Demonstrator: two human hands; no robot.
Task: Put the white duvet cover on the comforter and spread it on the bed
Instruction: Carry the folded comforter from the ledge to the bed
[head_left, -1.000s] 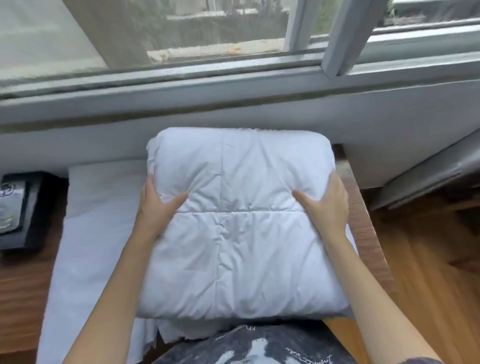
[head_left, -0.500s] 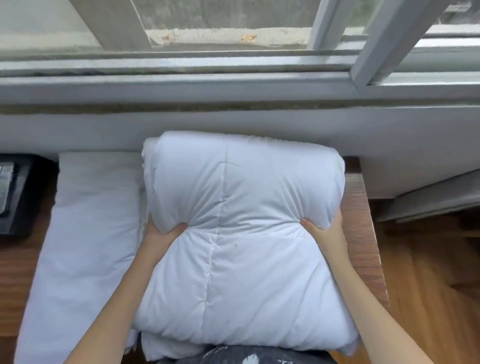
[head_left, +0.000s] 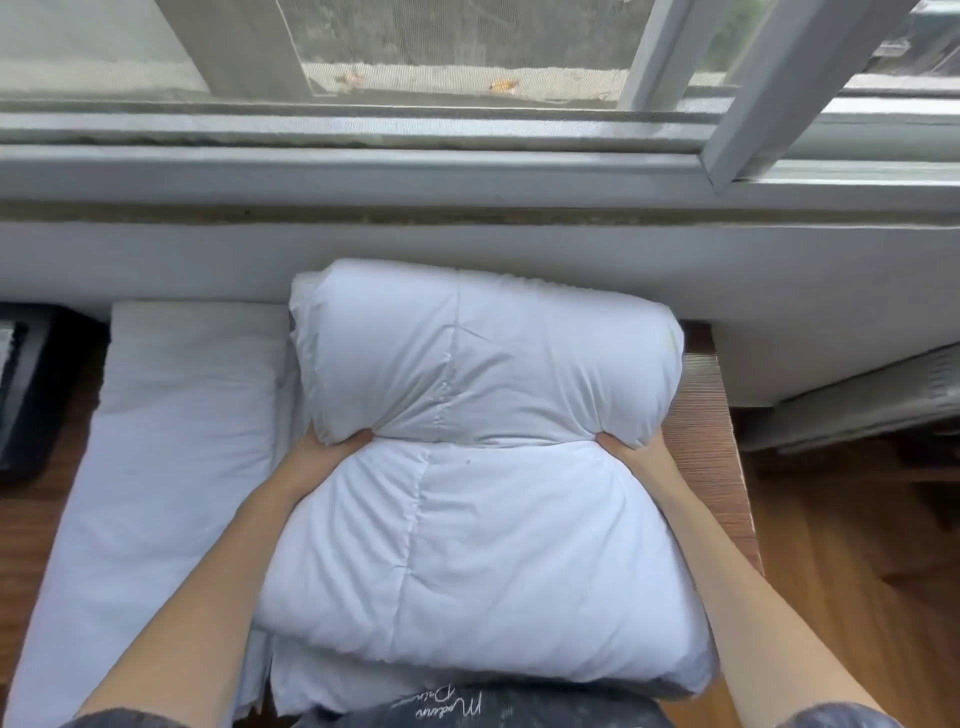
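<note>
A folded white quilted comforter (head_left: 483, 519) fills the middle of the view, bulging above and below a pinched waist. My left hand (head_left: 324, 449) grips its left side and my right hand (head_left: 626, 452) grips its right side; the fingers of both sink into the padding and are mostly hidden. A flat folded white cloth (head_left: 171, 441), which may be the duvet cover, lies to the left on a wooden bench (head_left: 701, 415) below the window.
A grey window sill and wall (head_left: 467, 244) run just behind the comforter. A black object (head_left: 31, 384) sits at the far left. Wooden floor (head_left: 857, 571) lies to the right, with a grey slanted panel (head_left: 857, 400) by the wall.
Both hands have squeezed deeper into the comforter's sides, and its far half has bulged and risen toward the window. The view has tilted down and closer.
</note>
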